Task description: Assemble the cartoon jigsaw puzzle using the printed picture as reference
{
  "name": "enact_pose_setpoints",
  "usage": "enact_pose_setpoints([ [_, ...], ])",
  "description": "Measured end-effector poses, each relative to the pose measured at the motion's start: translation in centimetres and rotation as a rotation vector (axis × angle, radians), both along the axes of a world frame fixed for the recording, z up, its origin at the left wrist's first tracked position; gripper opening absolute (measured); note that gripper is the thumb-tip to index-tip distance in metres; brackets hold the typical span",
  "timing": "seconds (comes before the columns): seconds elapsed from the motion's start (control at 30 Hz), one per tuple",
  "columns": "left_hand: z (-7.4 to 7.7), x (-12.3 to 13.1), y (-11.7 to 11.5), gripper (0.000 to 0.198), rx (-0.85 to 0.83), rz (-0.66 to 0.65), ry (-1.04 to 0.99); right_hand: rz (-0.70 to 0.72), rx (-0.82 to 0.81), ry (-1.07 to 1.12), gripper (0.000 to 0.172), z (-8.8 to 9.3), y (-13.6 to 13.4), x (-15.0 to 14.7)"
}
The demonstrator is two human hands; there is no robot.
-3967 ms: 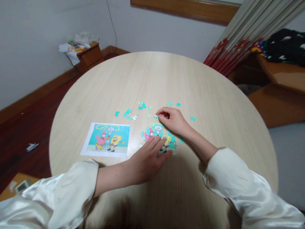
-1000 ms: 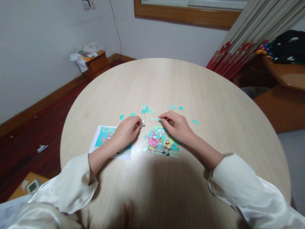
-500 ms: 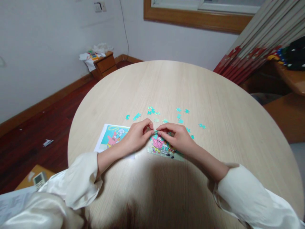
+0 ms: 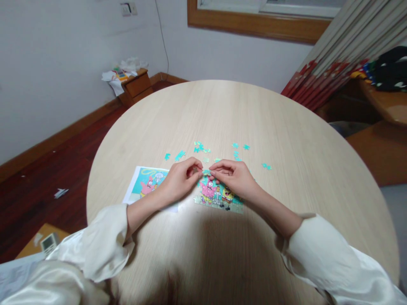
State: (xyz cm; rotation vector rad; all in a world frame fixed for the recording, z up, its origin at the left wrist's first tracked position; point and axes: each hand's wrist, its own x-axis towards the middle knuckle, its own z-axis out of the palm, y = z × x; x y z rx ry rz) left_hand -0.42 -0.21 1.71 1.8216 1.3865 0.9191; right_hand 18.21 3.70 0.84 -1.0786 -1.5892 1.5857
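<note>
Working over the round, pale table (image 4: 229, 110), we reach in from both sides with loose, shiny sleeves (image 4: 104, 241). Our left hand (image 4: 181, 176) and our right hand (image 4: 235, 176) meet near the middle, thumb and fingers closed in a pinch on each. Under our left forearm lies the printed sheet (image 4: 144, 180), partly covered, left of the part-built puzzle (image 4: 219, 199). That puzzle lies flat on the table, some of its far part hidden by our right hand. Beyond our fingers, loose turquoise pieces (image 4: 180, 155) lie scattered in small groups, with one pair (image 4: 266, 166) off to the right. Smallest of all is the turquoise bit (image 4: 206, 173) that we grip between both sets of fingertips, at the far edge of the puzzle; we cannot tell whether it is one piece or two joined.

We judge the step in hand to be fitting this bit together, and the next move seems to call for a steady pinch, tab matched to notch, and light pressure. Compared with a second ago, our left hand, then apart and over the sheet, has come across to our right, and more of the sheet's print shows
</note>
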Motion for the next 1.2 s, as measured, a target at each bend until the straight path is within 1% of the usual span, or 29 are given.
enact_pose_setpoints([
  [0.13, 0.17, 0.07, -0.04, 0.008, -0.013, -0.005, -0.016, -0.003, -0.04, 0.025, 0.027, -0.08, 0.05, -0.04],
  [0.23, 0.2, 0.09, -0.03, 0.01, 0.004, -0.001, -0.015, 0.009, -0.044, 0.032, 0.026, -0.13, 0.05, 0.0],
  [0.33, 0.13, 0.04, 0.03, 0.011, 0.025, 0.014, 0.004, 0.02, -0.045, 0.048, 0.028, -0.15, 0.09, 0.06],
  [0.5, 0.03, -0.11, 0.12, 0.012, 0.038, 0.026, 0.019, 0.04, -0.086, 0.077, 0.03, 0.02, 0.2, 0.1],
  [0.7, -0.02, -0.16, 0.13, 0.012, 0.037, 0.032, 0.024, 0.02, -0.139, 0.109, 0.029, 0.2, 0.08, -0.05],
  [0.87, 0.03, -0.11, -0.02, 0.01, 0.028, 0.029, 0.027, 0.018, -0.091, 0.075, 0.027, 0.16, 0.15, -0.03],
  [1.0, 0.04, -0.1, -0.17, 0.006, 0.058, 0.016, 0.054, 0.016, -0.047, 0.056, 0.027, 0.3, 0.31, 0.05],
  [1.1, 0.02, -0.1, -0.24, 0.004, 0.091, -0.002, 0.069, 0.01, -0.057, 0.069, 0.027, 0.36, 0.35, 0.02],
  [1.2, 0.04, -0.02, -0.31, 0.007, 0.098, -0.014, 0.061, -0.003, -0.088, 0.109, 0.027, 0.34, 0.25, -0.15],
])
